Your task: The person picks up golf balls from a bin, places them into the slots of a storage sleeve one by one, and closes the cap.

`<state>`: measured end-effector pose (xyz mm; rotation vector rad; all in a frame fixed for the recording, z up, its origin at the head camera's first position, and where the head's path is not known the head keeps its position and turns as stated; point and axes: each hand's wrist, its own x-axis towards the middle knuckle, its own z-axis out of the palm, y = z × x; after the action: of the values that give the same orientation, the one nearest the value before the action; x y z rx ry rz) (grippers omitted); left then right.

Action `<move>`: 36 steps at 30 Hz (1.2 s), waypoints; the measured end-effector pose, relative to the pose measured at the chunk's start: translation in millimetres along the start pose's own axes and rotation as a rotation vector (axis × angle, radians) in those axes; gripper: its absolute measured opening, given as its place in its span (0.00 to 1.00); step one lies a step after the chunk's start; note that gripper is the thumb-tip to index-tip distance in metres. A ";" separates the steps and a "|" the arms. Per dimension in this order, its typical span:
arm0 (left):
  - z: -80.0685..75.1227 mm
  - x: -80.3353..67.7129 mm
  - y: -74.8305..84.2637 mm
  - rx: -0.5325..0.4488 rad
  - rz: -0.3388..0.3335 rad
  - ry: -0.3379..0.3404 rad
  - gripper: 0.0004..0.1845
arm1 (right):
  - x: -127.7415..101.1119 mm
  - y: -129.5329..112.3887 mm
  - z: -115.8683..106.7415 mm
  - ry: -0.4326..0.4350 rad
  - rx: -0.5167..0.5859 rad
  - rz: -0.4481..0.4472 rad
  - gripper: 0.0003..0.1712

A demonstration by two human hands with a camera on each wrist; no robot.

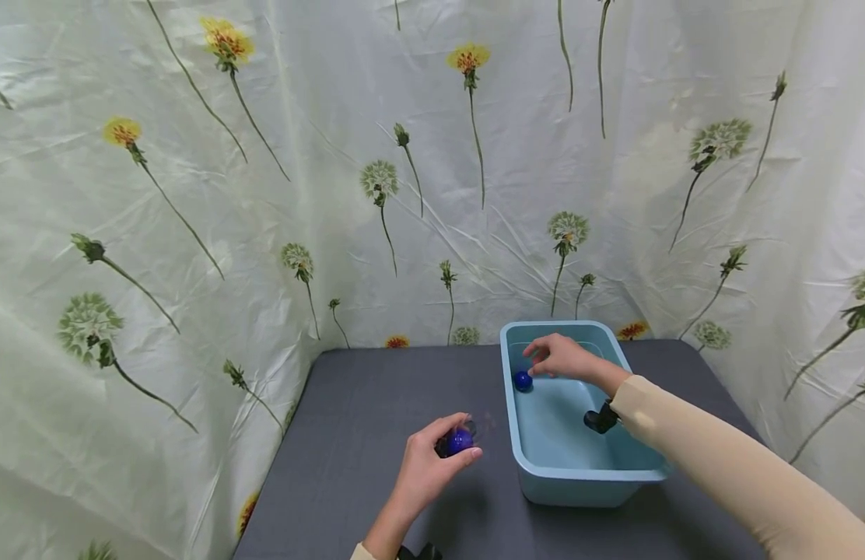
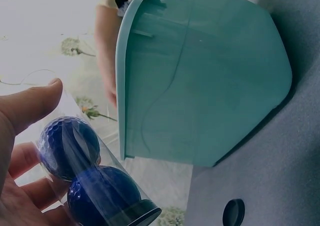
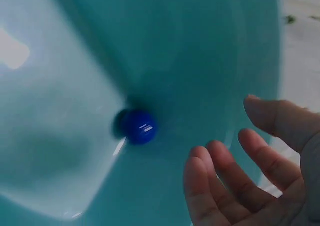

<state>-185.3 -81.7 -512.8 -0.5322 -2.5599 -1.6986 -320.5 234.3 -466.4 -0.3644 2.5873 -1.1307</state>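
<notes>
Left hand (image 1: 425,467) hangs over the dark bench (image 1: 362,435), fingers (image 2: 30,103) curled round a clear plastic tube (image 2: 95,181) with two dark blue golf balls (image 2: 67,146) stacked inside. A dark cap (image 2: 137,218) closes the tube's lower end. The tube looks thin and smooth, so probably slippery and easy to dent; best held round the middle where the balls back up the wall, not by the bare rim. Load is light.

Just right of that hand sits a light blue plastic tub (image 1: 579,478) on the bench, walls stiff, open top. One loose blue ball (image 1: 522,380) lies on the tub floor near the far left corner, apart from the wall as far as the right wrist view shows. The ball is hard, dimpled, glossy, and will roll freely on the smooth tub bottom; take it from above with fingertips on opposite sides.

Right hand (image 1: 562,358) hovers inside the tub just above and beside that ball, fingers (image 3: 225,178) loosely spread and holding nothing, no contact with the ball visible. A black wrist camera mount (image 1: 600,420) hangs under the sleeve (image 1: 719,459).

Flowered sheet (image 1: 264,194) backs the scene.
</notes>
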 end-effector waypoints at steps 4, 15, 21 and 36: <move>-0.2 -0.3 -0.5 -0.007 0.005 0.003 0.28 | 12.8 16.6 6.1 -0.071 -0.073 0.029 0.27; -1.8 -0.2 -2.3 -0.035 0.011 0.005 0.27 | 39.2 40.4 22.8 -0.123 -0.301 0.064 0.35; -3.8 -1.3 -4.3 -0.045 0.013 0.004 0.26 | 47.4 45.3 35.1 -0.135 -0.348 0.060 0.39; -2.1 0.4 -4.9 -0.038 -0.024 0.001 0.28 | 41.6 48.7 47.9 -0.192 -0.385 0.072 0.19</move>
<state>-187.4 -85.3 -516.2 -0.5034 -2.5487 -1.7579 -347.1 220.1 -540.5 -0.4342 2.6104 -0.5380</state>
